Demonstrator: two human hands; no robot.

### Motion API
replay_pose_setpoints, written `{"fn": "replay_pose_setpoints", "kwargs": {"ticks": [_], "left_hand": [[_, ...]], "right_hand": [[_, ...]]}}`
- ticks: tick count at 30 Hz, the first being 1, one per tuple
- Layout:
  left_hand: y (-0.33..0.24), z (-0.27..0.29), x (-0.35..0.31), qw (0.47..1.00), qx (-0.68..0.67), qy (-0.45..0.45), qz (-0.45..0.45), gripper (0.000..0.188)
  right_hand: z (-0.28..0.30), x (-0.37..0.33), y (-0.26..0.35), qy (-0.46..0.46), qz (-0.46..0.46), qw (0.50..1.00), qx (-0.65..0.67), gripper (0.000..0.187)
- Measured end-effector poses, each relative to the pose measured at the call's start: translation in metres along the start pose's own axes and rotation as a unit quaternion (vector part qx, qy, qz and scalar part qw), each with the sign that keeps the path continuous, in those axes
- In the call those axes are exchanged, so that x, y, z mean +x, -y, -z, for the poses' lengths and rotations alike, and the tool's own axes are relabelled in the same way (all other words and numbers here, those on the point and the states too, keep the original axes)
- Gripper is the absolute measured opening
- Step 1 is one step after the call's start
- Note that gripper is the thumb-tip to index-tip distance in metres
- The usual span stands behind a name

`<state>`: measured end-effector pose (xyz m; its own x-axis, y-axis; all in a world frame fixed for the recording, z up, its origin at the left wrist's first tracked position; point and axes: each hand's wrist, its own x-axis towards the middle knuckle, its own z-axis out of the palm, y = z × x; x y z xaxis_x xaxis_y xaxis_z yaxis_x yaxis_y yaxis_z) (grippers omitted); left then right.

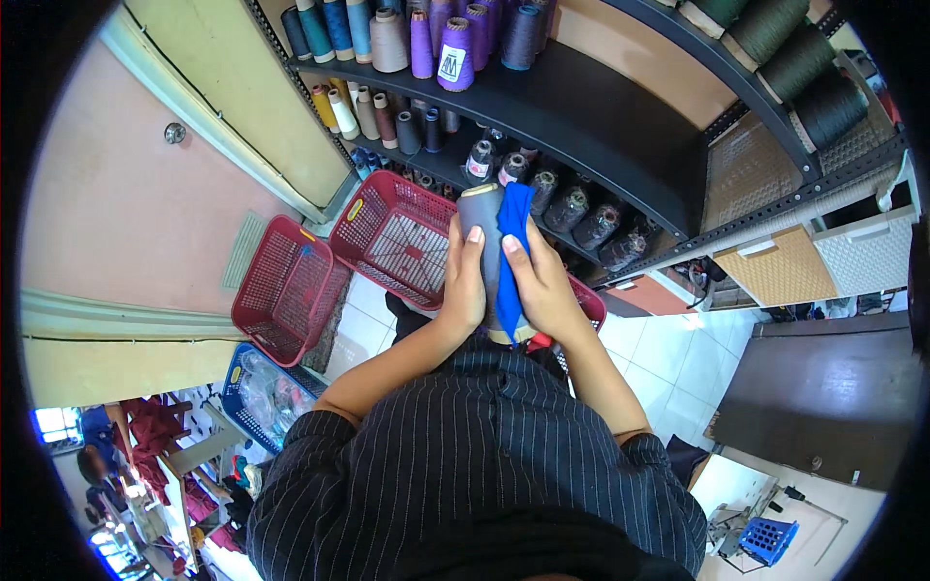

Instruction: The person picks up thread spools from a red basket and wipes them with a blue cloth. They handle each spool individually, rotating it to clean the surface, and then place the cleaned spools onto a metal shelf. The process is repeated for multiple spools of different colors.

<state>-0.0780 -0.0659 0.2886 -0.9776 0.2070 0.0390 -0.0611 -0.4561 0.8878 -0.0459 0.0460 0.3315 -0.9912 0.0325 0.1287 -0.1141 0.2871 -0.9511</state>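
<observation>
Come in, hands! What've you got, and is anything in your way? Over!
Left hand around grey thread cone. Right hand holding blue cloth against the cone. Red basket beyond, not blocking the hands. Over.

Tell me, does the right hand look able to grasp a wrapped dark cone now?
Probably not yet: the right hand holds blue fabric against the grey cone. The way to the wrapped cones otherwise seems free.
</observation>
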Motion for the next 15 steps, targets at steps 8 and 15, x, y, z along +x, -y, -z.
{"fn": "replay_pose_setpoints", "kwargs": {"ticks": [8, 15], "left_hand": [[-0.009, 0.003, -0.01, 0.98, 0.139, 0.015, -0.142, 0.063], [0.001, 0.026, 0.002, 0.997, -0.045, -0.052, -0.042, 0.064]], "right_hand": [[-0.017, -0.012, -0.081, 0.001, -0.235, 0.92, 0.313, 0.04], [-0.003, -0.023, -0.03, -0.129, -0.086, 0.979, 0.13, 0.025]]}}
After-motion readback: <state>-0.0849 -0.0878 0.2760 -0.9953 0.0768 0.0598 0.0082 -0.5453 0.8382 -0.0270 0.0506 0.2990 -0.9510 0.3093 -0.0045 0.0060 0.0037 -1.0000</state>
